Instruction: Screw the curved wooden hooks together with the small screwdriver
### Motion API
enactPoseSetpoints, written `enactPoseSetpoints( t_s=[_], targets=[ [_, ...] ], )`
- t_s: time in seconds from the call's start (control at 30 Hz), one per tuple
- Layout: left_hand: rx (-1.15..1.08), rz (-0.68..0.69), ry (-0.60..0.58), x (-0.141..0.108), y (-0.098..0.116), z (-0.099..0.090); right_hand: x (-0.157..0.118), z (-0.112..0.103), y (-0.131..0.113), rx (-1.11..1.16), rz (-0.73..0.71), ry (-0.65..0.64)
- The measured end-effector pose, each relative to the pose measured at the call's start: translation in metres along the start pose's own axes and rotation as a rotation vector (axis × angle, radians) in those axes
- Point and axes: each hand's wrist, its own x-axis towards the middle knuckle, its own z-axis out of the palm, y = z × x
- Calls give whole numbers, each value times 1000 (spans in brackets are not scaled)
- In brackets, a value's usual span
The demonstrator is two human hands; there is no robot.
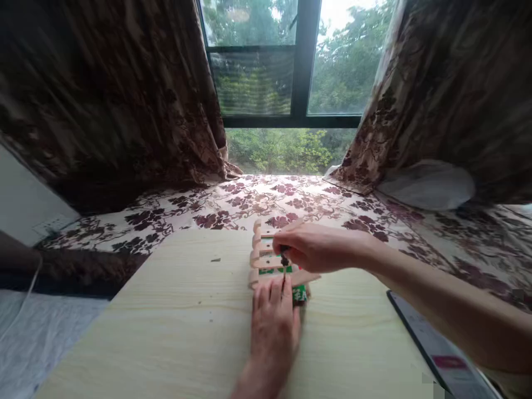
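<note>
My right hand (310,246) is closed around the dark handle of a screwdriver (285,259), which stands upright with its thin shaft pointing down. Below its tip is the nearest slat of a small wooden slatted piece (256,260) with rounded slat ends and dark screw holes. My left hand (274,316) grips that nearest slat, fingertips close to the screwdriver tip. Whether they also pinch a screw is too small to tell. A green printed box (299,295) shows under the slats, partly hidden by my left hand.
The pale wooden table (187,310) carries a small dark bit (215,260) left of the slats. At its right edge lies a tablet (432,338), partly beneath my right forearm. Beyond are a flowered cloth (249,202), curtains (178,100), a window and a white bag (428,185).
</note>
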Motion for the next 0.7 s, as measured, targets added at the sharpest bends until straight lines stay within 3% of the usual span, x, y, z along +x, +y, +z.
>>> enactPoseSetpoints(
  t_s=[0.27,0.7],
  targets=[
    [6,-6,3,1,0,0,-1,5,-1,-28,-13,82],
    [-5,9,10,3,-1,1,-2,2,1,-19,9,80]
  ],
)
